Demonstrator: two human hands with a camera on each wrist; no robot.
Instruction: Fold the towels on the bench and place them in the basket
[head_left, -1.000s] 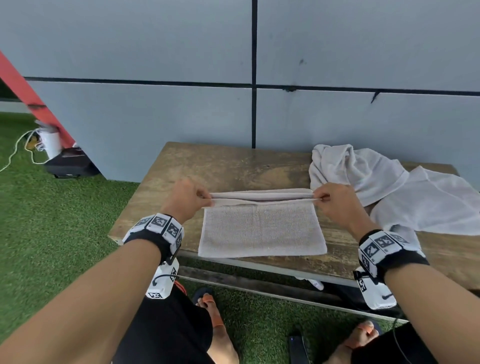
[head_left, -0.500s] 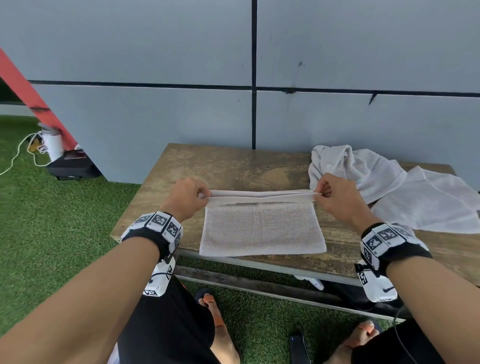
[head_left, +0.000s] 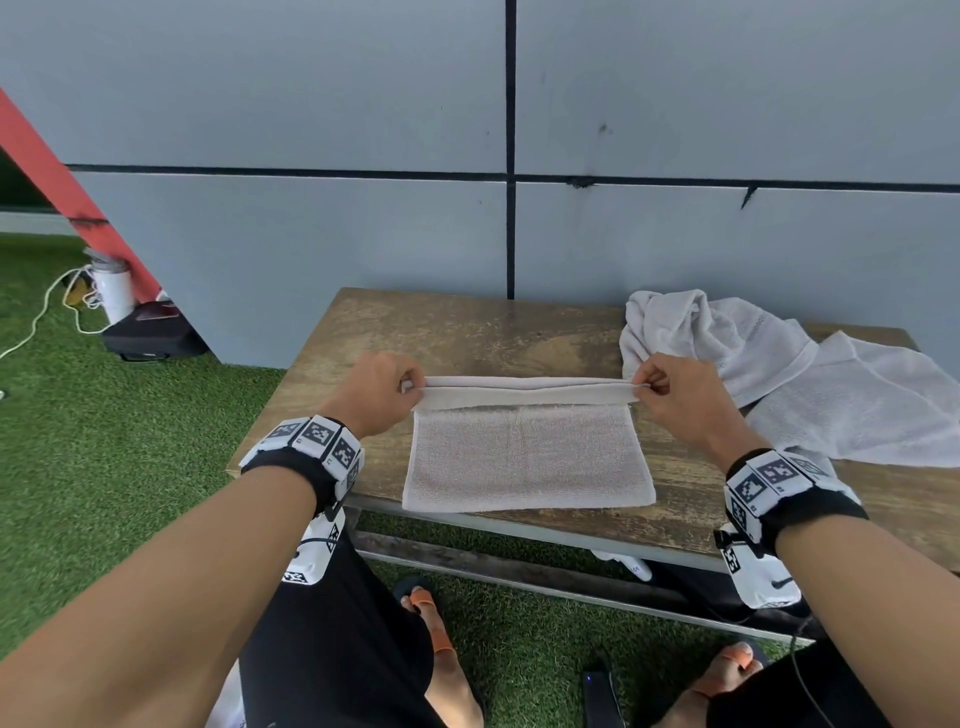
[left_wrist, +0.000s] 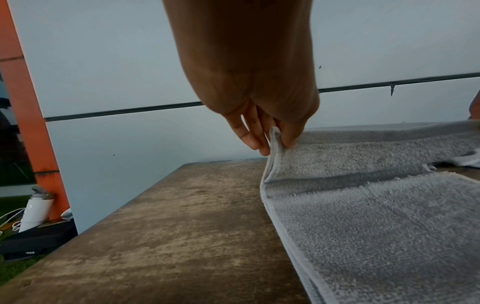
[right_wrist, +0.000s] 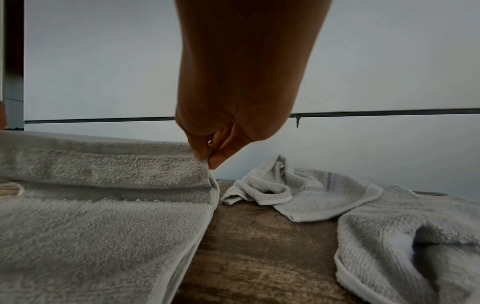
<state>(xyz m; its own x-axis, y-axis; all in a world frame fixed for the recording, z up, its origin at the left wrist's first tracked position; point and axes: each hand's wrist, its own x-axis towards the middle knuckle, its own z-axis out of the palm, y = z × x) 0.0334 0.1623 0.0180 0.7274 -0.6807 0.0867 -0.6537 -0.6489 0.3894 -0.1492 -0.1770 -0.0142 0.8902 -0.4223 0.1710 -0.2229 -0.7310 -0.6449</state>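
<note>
We pinch far corners of pale grey terry towel (head_left: 527, 457), left hand (head_left: 382, 392), right hand (head_left: 678, 397); edge lifted higher off worn wooden counter (head_left: 467, 332) than before; fold toward near counter edge underway.

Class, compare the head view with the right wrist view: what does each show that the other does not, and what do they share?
Only the head view shows the left hand pinching the towel's left corner, both wristbands, the grass and the person's feet. Only the right wrist view shows the right hand's fingers from beneath, pinching the doubled edge. Both show the right hand, the wooden bench and the crumpled towels.
</note>
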